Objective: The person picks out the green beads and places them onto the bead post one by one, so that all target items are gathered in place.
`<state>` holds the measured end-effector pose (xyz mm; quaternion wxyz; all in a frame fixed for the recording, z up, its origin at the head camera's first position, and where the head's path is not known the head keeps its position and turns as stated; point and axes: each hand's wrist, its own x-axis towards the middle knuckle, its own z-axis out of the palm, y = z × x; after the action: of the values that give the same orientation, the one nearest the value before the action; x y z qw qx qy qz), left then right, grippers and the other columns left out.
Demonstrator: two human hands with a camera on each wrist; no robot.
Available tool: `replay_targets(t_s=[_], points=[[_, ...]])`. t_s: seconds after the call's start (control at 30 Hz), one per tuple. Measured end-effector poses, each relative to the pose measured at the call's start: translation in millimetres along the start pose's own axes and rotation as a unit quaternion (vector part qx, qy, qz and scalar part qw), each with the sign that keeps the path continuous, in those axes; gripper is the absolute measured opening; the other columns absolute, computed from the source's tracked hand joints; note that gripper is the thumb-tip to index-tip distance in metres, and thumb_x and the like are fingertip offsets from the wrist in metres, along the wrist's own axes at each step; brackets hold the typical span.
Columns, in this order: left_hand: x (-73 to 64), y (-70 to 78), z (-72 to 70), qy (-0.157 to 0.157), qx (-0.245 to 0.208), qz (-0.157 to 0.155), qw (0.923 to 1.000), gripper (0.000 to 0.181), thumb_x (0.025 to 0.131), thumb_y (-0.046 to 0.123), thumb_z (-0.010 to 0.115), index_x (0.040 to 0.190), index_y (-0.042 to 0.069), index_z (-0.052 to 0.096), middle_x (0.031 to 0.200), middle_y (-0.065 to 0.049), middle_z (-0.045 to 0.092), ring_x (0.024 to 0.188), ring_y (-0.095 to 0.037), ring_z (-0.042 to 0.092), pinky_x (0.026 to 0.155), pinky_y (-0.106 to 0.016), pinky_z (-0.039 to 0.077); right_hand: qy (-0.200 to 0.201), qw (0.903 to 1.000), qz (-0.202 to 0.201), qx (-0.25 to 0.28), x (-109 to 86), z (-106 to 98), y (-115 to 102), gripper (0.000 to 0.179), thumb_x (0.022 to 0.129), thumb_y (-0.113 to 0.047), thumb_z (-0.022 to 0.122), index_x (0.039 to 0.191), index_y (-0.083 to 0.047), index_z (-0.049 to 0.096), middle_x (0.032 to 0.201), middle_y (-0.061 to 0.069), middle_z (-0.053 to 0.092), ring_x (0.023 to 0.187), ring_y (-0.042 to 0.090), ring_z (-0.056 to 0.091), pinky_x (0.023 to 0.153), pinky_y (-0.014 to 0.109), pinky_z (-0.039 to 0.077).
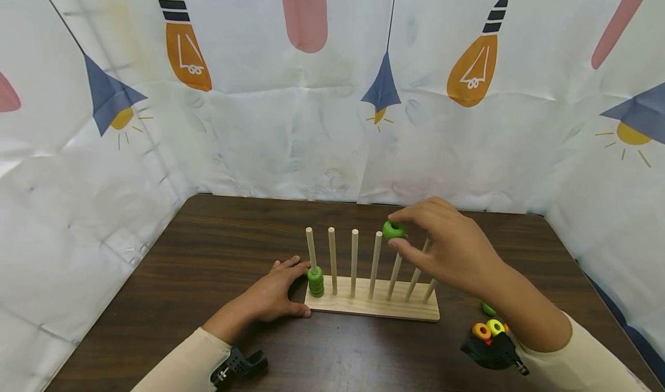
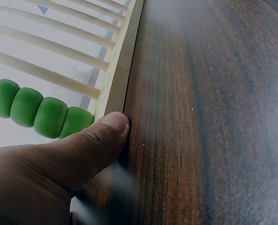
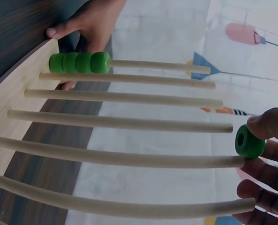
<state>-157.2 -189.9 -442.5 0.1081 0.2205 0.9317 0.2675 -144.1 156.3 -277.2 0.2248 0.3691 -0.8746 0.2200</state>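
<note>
A wooden peg stand [image 1: 371, 306] with a row of upright pegs rests on the dark table. Several green beads [image 1: 315, 282] are stacked on its leftmost peg. My left hand [image 1: 275, 292] holds the stand's left end, thumb on the front edge and fingers reaching round behind. Between thumb and fingertips, my right hand [image 1: 457, 247] pinches another green bead [image 3: 250, 142], its hole facing the pegs in the right wrist view. This bead is up at the height of the peg tops, right of the middle, close to the tip of one peg [image 3: 195, 159].
Orange and yellow beads [image 1: 495, 327] lie on the table at the right, partly hidden by the right wrist and its black camera [image 1: 490, 350]. A single green bead [image 1: 488, 309] lies just behind them. A printed cloth [image 1: 249, 144] hangs behind the table.
</note>
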Motion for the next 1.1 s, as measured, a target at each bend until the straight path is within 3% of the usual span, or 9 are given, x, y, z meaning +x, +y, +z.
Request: replay_targets(t_s=[0.3,0.67,0.83,1.1], points=[[-0.8,0.5,-0.1,0.0,-0.002,-0.002,1.0,0.093,0.078,0.041,0.091,0.154,0.01,0.047,0.159,-0.009,0.041,0.152,-0.036,0.024,0.121,-0.064,0.014,0.012,0.9995,-0.024,0.017,6.6,7.1,-2.8,0.036,0.083,-0.018,0.088,0.115,-0.017,0.073,0.104,-0.011,0.07,0.095,0.008,0.059,0.066,0.028,0.053],[-0.5,-0.1,0.4,-0.004,-0.001,-0.003,1.0,0.094,0.078,0.041,0.091,0.155,0.01,0.046,0.16,-0.01,0.04,0.153,-0.035,0.023,0.121,-0.064,0.013,0.001,0.9994,-0.029,0.021,14.5,13.1,-6.5,0.033,0.085,-0.019,0.086,0.115,-0.017,0.073,0.107,-0.01,0.071,0.1,0.011,0.06,0.065,0.029,0.052],[-0.7,-0.2,0.1,-0.003,0.0,-0.002,1.0,0.094,0.078,0.041,0.09,0.155,0.01,0.046,0.16,-0.01,0.04,0.152,-0.036,0.023,0.12,-0.065,0.014,-0.004,0.9994,-0.029,0.021,19.1,14.7,-8.2,0.033,0.086,-0.021,0.086,0.116,-0.016,0.072,0.108,-0.009,0.071,0.106,0.014,0.062,0.069,0.033,0.055],[-0.5,0.0,-0.1,0.001,0.0,0.002,1.0,0.093,0.078,0.041,0.091,0.154,0.009,0.047,0.159,-0.009,0.041,0.152,-0.036,0.024,0.121,-0.064,0.014,-0.018,0.9992,-0.023,0.028,26.9,17.9,-12.6,0.035,0.086,-0.023,0.086,0.118,-0.015,0.073,0.109,-0.006,0.072,0.111,0.018,0.062,0.089,0.04,0.055]])
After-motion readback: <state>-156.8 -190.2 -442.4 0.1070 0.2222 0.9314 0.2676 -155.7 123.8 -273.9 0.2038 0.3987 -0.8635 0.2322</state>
